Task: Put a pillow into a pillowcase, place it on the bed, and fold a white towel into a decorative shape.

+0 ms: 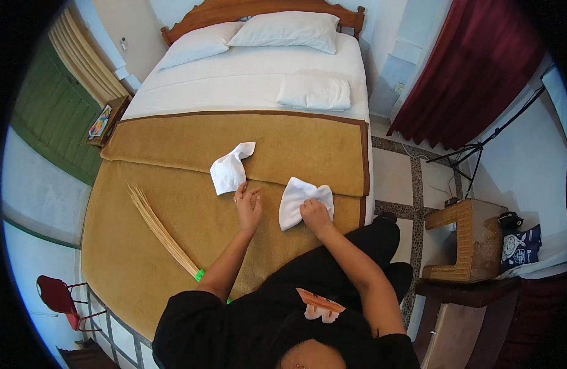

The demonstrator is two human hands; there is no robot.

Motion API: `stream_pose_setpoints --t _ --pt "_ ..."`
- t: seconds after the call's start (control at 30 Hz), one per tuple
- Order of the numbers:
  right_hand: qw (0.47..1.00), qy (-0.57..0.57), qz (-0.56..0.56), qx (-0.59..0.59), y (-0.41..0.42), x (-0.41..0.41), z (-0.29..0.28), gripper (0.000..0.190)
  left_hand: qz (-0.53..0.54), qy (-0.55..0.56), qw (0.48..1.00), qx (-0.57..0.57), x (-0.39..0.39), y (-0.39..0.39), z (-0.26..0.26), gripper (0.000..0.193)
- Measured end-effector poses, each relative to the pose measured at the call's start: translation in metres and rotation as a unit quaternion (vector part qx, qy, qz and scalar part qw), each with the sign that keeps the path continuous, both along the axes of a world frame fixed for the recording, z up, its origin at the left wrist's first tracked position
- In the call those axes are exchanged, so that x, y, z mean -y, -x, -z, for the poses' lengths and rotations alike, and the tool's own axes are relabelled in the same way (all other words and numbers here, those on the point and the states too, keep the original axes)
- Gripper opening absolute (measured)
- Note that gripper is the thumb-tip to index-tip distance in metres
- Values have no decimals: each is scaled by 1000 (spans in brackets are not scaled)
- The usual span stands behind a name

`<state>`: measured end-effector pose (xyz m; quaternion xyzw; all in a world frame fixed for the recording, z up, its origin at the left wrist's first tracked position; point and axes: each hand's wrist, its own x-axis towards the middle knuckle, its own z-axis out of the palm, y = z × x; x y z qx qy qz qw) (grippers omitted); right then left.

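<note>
My right hand (316, 216) is closed on a bunched white cloth (291, 203), which rests on the brown blanket (182, 193) of the bed. My left hand (249, 210), with a ring on one finger, is over the blanket with its fingers apart. Its fingertips are beside the lower corner of another white cloth (229, 171); whether they touch it I cannot tell. This cloth lies partly twisted across the blanket's fold. To the left lies a stick broom (161, 235) of thin pale ribs with a green binding, its lower end hidden behind my left arm.
Two white pillows (286, 30) lean by the wooden headboard (260, 7). Folded white linen (314, 91) is on the sheet. At right stand a black tripod (479, 146) and a wicker-edged table (484, 244) on the tiled floor. A red chair (57, 295) is at lower left.
</note>
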<state>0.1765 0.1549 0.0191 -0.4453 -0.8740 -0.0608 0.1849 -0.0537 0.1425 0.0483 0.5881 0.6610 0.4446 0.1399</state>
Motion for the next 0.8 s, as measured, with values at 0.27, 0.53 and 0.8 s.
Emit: stream_pose_setpoints --t 0.27,0.53,0.8 --pt "989 106 77 72 13 36 0 25 54 -13 998 5 -2 -20 3 22" --pt "978 121 76 -151 -2 51 -40 48 124 27 991 46 -24 -32 17 26" --pt "908 122 141 -375 -75 -34 -11 37 299 135 935 138 -93 -68 -3 34"
